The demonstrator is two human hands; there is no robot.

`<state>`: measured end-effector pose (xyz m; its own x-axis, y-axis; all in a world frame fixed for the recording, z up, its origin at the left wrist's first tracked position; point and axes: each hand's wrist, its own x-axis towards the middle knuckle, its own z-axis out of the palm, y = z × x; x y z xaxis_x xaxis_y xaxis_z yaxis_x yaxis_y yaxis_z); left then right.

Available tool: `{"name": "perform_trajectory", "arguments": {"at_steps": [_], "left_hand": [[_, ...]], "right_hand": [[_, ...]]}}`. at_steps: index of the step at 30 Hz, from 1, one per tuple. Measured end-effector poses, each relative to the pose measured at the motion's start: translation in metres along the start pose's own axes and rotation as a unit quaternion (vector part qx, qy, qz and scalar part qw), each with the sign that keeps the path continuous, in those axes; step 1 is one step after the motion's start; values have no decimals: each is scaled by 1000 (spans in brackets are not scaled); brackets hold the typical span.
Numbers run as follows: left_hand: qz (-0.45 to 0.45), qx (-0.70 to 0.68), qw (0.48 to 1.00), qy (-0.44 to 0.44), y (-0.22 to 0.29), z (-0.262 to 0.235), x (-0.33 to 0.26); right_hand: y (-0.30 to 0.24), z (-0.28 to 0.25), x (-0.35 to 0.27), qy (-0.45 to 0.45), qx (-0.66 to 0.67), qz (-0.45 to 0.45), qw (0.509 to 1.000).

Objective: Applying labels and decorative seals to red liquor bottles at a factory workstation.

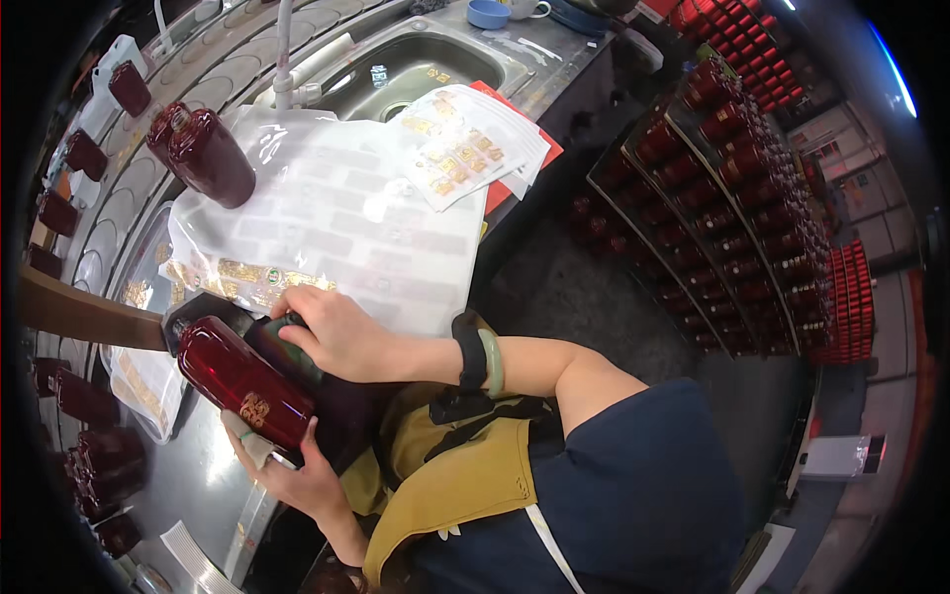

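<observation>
A glossy dark red bottle (233,376) lies tilted, with a small gold decal (254,409) near its base. My left hand (297,475) grips the base end from below; a pale wrap covers one finger. The bottle's other end meets a dark holder (203,312) at the end of a wooden bar (94,309). My right hand (332,332) is closed beside the bottle, its fingertips pinched together; what they hold, if anything, is hidden. Under that hand is a dark, greenish-sheened surface (287,348). A strip of gold decals (252,277) lies just beyond its fingers.
A translucent plastic sheet (346,208) covers the bench, with two red bottles (208,158) on it and decal sheets (460,148) on its far right. Behind are a metal sink (416,74) and a blue bowl (488,13). More bottles line the left; racks of bottles (722,208) stand right.
</observation>
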<state>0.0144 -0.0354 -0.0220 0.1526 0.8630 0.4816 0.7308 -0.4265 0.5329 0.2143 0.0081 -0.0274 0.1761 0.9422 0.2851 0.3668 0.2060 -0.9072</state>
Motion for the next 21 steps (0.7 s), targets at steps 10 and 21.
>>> {"name": "perform_trajectory", "arguments": {"at_steps": [10, 21], "left_hand": [[9, 75, 997, -18, 22, 11, 6], [-63, -94, 992, 52, -6, 7, 3]], "right_hand": [[-36, -13, 29, 6, 51, -121, 991], [-40, 10, 32, -101, -163, -399, 897]]}}
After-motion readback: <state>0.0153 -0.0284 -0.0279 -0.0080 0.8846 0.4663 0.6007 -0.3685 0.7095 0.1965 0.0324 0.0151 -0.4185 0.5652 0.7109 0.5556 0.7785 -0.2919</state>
